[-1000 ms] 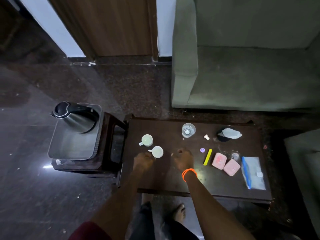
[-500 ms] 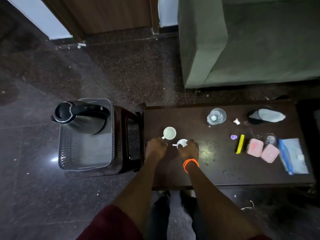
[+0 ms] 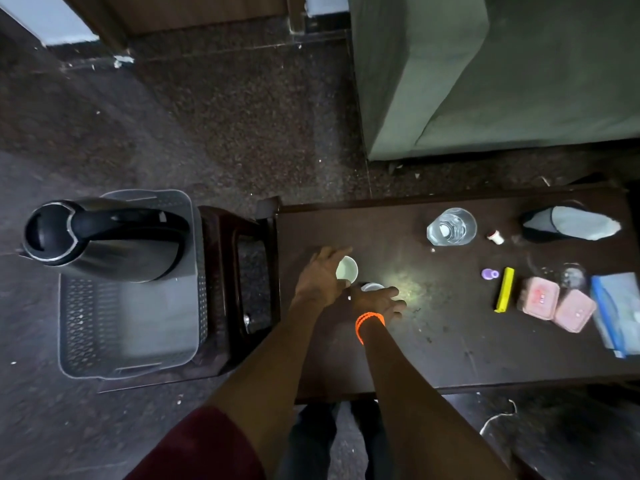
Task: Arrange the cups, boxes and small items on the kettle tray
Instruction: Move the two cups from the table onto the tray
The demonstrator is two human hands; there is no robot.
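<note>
Two small white cups stand on the dark table [image 3: 450,348]. My left hand [image 3: 320,277] wraps around the far white cup [image 3: 347,268], fingers curled on its left side. My right hand [image 3: 375,301], with an orange bracelet, covers the near white cup [image 3: 372,287] and grips it from above. The grey kettle tray [image 3: 131,327] sits on a stool to the left, with a steel kettle [image 3: 100,237] at its far end. Two pink boxes [image 3: 556,303], a yellow stick [image 3: 504,289], a purple cap [image 3: 489,274] and a blue packet [image 3: 620,313] lie at the table's right.
A clear glass [image 3: 451,226] and a small white item [image 3: 496,237] stand at the table's far side, next to a dark shoe-like object [image 3: 568,224]. A green sofa [image 3: 485,74] rises behind the table. The dark stool [image 3: 239,282] sits between tray and table.
The camera has tilted further down. Both hands have moved forward from the table front onto the two white cups and closed around them.
</note>
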